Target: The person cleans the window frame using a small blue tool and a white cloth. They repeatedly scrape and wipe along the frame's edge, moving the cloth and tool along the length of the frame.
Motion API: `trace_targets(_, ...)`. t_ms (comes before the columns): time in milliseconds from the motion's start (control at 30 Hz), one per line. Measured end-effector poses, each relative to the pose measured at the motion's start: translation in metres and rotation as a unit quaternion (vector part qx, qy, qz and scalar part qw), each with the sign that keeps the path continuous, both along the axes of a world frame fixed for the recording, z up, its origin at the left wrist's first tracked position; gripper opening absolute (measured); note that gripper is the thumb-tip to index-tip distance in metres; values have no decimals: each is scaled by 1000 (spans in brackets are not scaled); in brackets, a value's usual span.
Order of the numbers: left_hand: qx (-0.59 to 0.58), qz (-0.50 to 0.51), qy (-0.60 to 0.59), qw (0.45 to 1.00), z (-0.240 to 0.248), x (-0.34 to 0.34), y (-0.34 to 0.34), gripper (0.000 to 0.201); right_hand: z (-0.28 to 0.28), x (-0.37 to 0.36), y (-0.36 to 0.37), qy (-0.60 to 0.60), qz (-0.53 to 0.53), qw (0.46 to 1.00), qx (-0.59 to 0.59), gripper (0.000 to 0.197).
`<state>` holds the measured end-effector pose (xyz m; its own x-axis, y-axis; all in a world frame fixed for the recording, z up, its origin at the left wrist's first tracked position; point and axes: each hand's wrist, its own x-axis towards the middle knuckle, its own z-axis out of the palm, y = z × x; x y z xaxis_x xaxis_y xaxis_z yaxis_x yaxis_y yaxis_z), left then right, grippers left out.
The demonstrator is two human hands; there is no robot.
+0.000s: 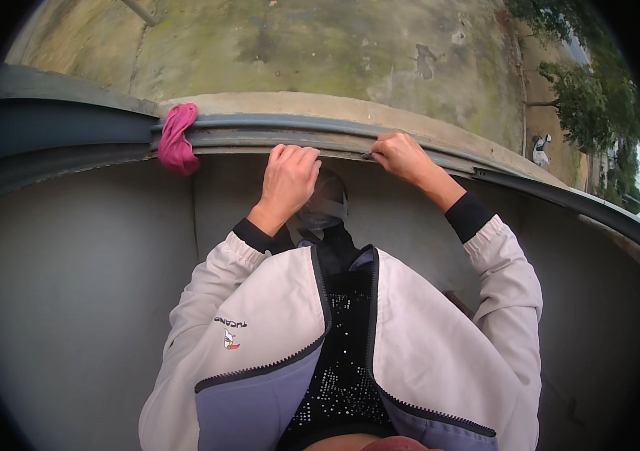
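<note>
Figure: a person leaning at a grey wall, both hands raised to the metal rail (260, 129) that caps it. The left hand (288, 179) is curled over the rail's edge, fingers clenched on it, seemingly to steady the body. The right hand (403, 156) pinches a small thin tool (367, 155) against the rail's underside; what kind of tool is too small to tell. One pink cloth (176, 140) hangs draped over the rail, to the left of the left hand, parked within reach. Count: two hands, one cloth, one tool, one rail. Beyond lies a mossy concrete slab (320, 52)
</note>
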<state>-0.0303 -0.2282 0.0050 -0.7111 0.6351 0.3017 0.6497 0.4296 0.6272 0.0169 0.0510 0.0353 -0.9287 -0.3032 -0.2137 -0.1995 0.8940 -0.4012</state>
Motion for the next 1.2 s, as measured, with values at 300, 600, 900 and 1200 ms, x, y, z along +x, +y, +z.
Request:
trace_targets(300, 21, -31, -65, 997, -8, 6, 19, 22, -19, -7, -24, 17, -9, 999, -39, 9)
trace_targets(600, -9, 5, -44, 999, -1, 4, 23, 21, -18, -5, -22, 49, -23, 992, -112, 10)
trace_targets(900, 14, 4, -111, 994, -2, 9, 38, 18, -21, -9, -24, 47, -15, 995, -92, 7)
trace_targets(1200, 38, 11, -126, 991, -7, 6, 36, 20, -22, -4, -24, 75, -5, 992, -104, 9)
